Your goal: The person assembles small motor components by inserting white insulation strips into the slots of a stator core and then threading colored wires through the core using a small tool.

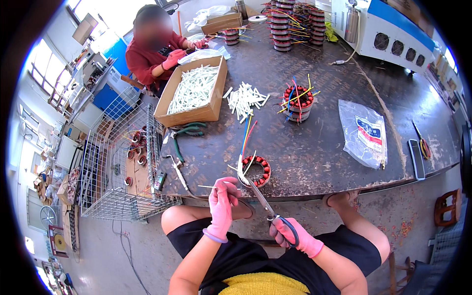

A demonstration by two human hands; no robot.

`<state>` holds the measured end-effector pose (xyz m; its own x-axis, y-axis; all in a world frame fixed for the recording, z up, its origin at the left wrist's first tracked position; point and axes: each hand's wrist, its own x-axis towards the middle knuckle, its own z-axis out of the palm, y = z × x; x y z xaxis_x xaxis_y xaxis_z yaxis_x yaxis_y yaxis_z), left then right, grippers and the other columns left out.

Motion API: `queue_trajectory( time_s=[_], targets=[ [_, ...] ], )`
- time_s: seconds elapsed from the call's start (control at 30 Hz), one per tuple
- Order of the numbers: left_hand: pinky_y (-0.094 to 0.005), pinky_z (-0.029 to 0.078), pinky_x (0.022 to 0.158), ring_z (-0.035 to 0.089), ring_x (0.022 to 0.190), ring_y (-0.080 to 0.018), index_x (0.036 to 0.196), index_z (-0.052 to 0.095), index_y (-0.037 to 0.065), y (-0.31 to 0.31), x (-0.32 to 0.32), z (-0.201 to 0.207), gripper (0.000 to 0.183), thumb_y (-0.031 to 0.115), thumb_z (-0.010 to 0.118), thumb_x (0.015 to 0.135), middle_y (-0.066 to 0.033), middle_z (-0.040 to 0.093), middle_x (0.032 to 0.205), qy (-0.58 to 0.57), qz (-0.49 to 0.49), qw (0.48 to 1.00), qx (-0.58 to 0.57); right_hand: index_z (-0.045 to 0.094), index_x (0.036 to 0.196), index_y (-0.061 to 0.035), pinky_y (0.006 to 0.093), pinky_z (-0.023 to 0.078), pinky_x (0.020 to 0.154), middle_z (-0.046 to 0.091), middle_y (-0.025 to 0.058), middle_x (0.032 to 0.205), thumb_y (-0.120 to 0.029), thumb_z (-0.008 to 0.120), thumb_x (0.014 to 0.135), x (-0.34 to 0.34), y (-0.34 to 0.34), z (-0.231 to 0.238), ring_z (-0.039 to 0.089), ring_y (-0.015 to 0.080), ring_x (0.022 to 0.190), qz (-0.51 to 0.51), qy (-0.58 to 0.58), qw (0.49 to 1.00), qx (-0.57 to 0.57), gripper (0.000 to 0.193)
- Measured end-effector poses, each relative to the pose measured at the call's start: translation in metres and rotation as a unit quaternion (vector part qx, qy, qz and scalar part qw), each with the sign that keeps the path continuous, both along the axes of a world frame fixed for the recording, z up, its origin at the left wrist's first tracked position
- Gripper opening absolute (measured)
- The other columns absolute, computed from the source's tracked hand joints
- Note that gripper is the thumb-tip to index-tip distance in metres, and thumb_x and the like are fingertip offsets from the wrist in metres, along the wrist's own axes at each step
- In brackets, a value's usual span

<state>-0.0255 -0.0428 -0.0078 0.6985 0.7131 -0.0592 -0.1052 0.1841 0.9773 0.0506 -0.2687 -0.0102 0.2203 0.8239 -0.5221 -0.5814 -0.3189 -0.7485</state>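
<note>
In my right hand (297, 237), gloved in pink, are dark-handled scissors (262, 200). Their blades reach up to the near-left rim of a ring-shaped motor stator (266, 169) with red coils, lying at the table's front edge. Blue, yellow and red lead wires (247, 135) run away from its left side through white sleeving, and thin white cord ends stick out around it. My left hand (222, 204), also pink-gloved, is closed just left of the scissor tips, pinching a thin pale strand (206, 186). Whether that strand joins the stator is hidden by my fingers.
White sleeves (246, 100) lie beside a cardboard box (211, 109) full of them. Another stator (298, 104), green-handled pliers (180, 142), a plastic bag (363, 132), a phone (416, 160) and stacked stators (282, 27) are on the table. Across sits a pink-gloved co-worker (147, 59).
</note>
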Motion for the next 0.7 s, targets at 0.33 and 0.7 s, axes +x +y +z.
queue_trajectory(
  time_s=[0.33, 0.7],
  targets=[
    [-0.0330, 0.047, 0.060, 0.057, 0.063, -0.0215, 0.120, 0.062, 0.005, -0.006, 0.039, 0.043, 0.034, 0.019, 0.069, 0.091, -0.0053, 0.059, 0.074, 0.141, -0.029, 0.877, 0.459, 0.061, 0.105, -0.0081, 0.0204, 0.040, 0.058, 0.055, -0.0064, 0.077, -0.067, 0.050, 0.095, -0.018, -0.017, -0.025, 0.049, 0.0037, 0.065, 0.017, 0.054, 0.995, 0.087, 0.061],
    [-0.0179, 0.034, 0.046, 0.045, 0.054, -0.0030, 0.095, 0.059, 0.012, 0.006, -0.001, -0.007, 0.027, 0.037, 0.053, 0.104, 0.0044, 0.055, 0.072, 0.014, -0.003, 1.000, -0.019, 0.063, 0.099, -0.0084, 0.0187, 0.039, 0.049, 0.058, -0.0046, 0.071, -0.071, 0.053, 0.090, -0.013, 0.025, -0.031, 0.051, 0.0034, 0.056, 0.011, 0.148, 0.984, 0.095, 0.064]
  ],
)
